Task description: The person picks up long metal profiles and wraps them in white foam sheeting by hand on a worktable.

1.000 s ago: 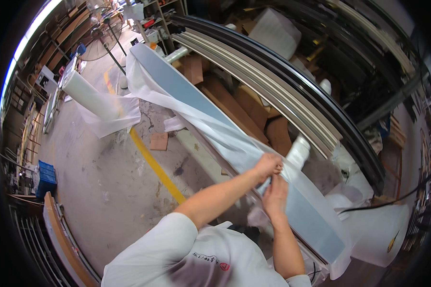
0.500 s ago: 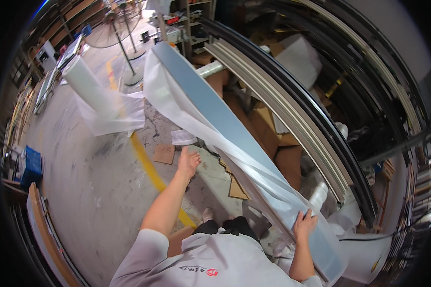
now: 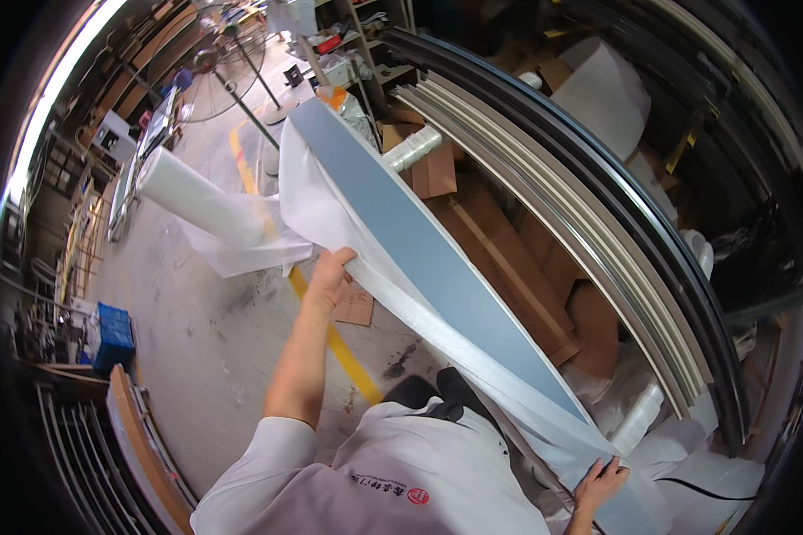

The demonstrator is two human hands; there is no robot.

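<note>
A long blue-grey panel (image 3: pixel 428 245) runs diagonally from the upper middle to the lower right. A white wrapping sheet (image 3: pixel 330 209) hangs over its near edge. My left hand (image 3: pixel 330 276) grips the gathered white sheet partway along the panel. Near the lower right corner my right hand (image 3: pixel 600 486) presses on the wrapped end of the panel, fingers spread. A small white roll (image 3: pixel 638 419) lies just above that hand.
A large white roll (image 3: pixel 196 196) stands on the concrete floor at left, with a yellow floor line (image 3: pixel 343 357) below it. Long curved metal profiles (image 3: pixel 598 241) and cardboard pieces (image 3: pixel 491 241) lie beyond the panel. A blue crate (image 3: pixel 111 334) sits far left; a fan stand (image 3: pixel 241 89) is behind.
Both hands were together at the panel's near end; my left hand has since slid farther up along the sheet while the right stayed low. The view has shifted toward the panel's far end.
</note>
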